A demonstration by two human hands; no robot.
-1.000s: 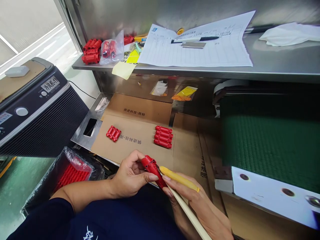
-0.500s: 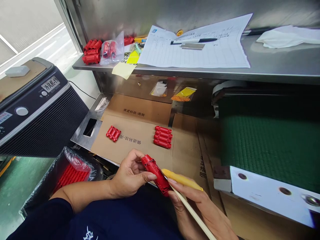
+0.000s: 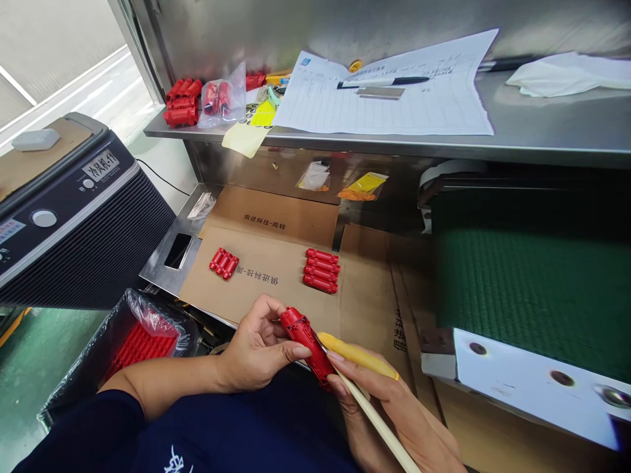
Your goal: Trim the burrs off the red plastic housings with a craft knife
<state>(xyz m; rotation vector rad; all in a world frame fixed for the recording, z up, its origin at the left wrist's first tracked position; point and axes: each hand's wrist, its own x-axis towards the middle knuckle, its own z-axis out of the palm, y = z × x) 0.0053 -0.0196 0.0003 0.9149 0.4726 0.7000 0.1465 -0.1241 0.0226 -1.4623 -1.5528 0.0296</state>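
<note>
My left hand [image 3: 256, 345] grips a red plastic cylinder part [image 3: 306, 340] near the front edge of the cardboard sheet [image 3: 269, 272]. My right hand [image 3: 389, 410], with a yellow finger cot on its index finger, holds a thin cream stick tool [image 3: 377, 420] whose tip meets the red part. On the cardboard lie a short row of small red parts [image 3: 223, 263] at the left and a row of longer red parts [image 3: 321, 270] in the middle.
A black bin lined with plastic [image 3: 133, 341] holds red parts at lower left. A dark machine [image 3: 64, 210] stands at left. The steel shelf [image 3: 542, 135] above carries papers, a pen, red parts and bags. A green conveyor belt [image 3: 532, 289] runs at right.
The red part shifted slightly in my hands; the right hand and stick moved a little against it. Nothing else moved.
</note>
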